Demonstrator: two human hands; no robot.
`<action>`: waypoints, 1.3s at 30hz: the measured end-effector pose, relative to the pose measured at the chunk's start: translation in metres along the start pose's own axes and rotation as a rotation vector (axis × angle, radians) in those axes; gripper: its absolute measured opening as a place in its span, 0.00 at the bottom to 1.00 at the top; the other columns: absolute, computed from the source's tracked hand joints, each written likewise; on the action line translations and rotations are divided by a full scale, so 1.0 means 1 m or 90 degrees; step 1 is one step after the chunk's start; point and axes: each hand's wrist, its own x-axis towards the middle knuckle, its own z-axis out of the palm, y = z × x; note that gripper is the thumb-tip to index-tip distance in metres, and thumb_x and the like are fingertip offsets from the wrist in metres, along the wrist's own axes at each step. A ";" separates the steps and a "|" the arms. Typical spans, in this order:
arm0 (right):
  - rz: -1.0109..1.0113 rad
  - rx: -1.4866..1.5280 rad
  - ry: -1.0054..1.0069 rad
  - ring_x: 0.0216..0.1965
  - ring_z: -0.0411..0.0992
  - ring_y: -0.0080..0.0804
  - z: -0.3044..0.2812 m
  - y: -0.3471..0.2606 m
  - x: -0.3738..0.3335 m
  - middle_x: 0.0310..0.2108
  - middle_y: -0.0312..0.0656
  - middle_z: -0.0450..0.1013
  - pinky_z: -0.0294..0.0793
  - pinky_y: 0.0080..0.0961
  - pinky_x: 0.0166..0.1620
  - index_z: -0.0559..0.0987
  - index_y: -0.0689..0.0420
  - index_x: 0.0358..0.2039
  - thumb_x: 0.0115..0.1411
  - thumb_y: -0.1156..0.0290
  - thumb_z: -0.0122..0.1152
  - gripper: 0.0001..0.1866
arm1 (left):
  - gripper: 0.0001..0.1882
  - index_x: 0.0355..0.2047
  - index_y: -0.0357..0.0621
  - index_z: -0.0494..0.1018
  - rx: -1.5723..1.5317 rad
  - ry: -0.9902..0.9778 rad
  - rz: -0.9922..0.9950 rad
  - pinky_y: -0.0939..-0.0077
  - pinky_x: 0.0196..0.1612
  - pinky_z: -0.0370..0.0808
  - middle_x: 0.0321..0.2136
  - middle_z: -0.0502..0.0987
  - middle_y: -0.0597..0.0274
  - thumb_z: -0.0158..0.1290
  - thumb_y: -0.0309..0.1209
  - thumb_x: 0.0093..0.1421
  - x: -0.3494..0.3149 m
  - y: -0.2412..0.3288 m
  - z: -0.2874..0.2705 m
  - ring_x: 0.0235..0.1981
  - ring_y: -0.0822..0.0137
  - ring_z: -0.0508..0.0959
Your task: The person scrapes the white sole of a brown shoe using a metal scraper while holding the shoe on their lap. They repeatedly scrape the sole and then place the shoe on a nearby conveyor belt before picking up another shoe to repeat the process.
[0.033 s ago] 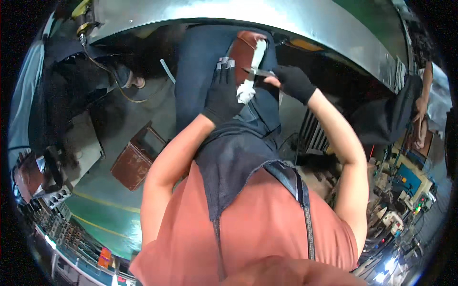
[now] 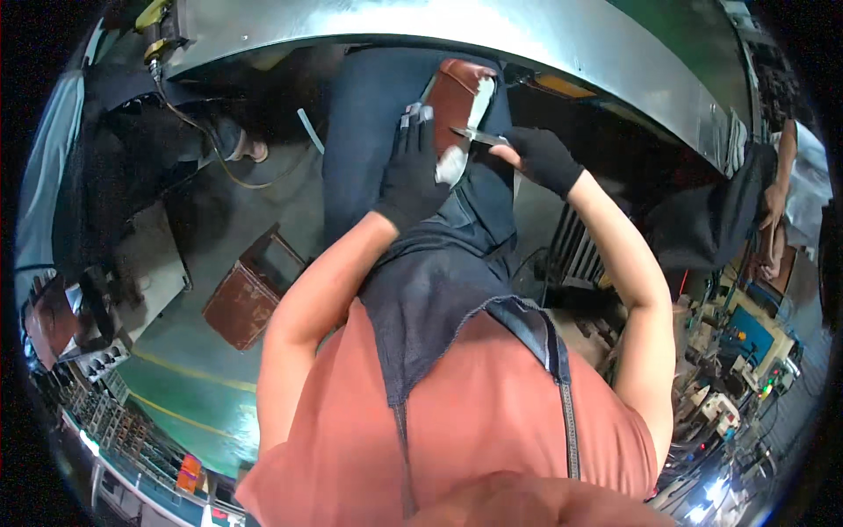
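Note:
A brown leather shoe piece (image 2: 452, 104) with white material (image 2: 479, 101) along its right side lies across my dark-clad lap. My left hand (image 2: 411, 169), in a black glove with pale-covered fingertips, lies along its left side, fingers straight and together, holding it against my thigh. Beside the near end, by that hand, is a whitish patch (image 2: 450, 165); whether it is material or my thumb's covering I cannot tell. My right hand (image 2: 540, 158), in a black glove with the thumb bare, is closed on a thin metal knife-like tool (image 2: 483, 137). Its dark tip lies over the brown leather.
A shiny metal bench edge (image 2: 421, 22) curves across the far side, above my knees. A yellow-and-black tool with a hose (image 2: 156, 39) hangs at far left. A brown box-like stool (image 2: 246, 303) stands on the floor at left. Other people's limbs (image 2: 773, 206) show at right, near machinery (image 2: 746, 351).
The white material along the shoe piece looks smoother and less crumpled near my left hand. My right hand and the tool have shifted slightly; my left hand stays about where it was.

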 end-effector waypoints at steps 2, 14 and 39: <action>0.093 0.333 -0.187 0.22 0.73 0.36 -0.002 0.007 -0.004 0.20 0.42 0.73 0.70 0.32 0.29 0.73 0.61 0.25 0.62 0.47 0.46 0.26 | 0.34 0.59 0.28 0.50 -0.092 0.006 -0.175 0.54 0.64 0.47 0.58 0.54 0.32 0.44 0.38 0.60 0.013 -0.006 0.012 0.61 0.37 0.52; -0.032 -0.090 -0.059 0.26 0.72 0.53 -0.132 -0.089 -0.001 0.22 0.55 0.71 0.70 0.40 0.29 0.78 0.60 0.27 0.59 0.51 0.52 0.22 | 0.38 0.60 0.31 0.50 -0.008 -0.016 -0.113 0.57 0.61 0.56 0.58 0.56 0.37 0.49 0.44 0.58 0.045 -0.022 0.012 0.60 0.43 0.57; 0.080 0.308 0.160 0.23 0.59 0.23 0.008 -0.070 -0.040 0.19 0.36 0.62 0.62 0.23 0.28 0.69 0.63 0.25 0.65 0.61 0.45 0.18 | 0.31 0.51 0.37 0.61 -0.386 -0.091 -0.202 0.66 0.48 0.69 0.45 0.72 0.47 0.60 0.39 0.52 -0.044 -0.018 0.025 0.47 0.55 0.73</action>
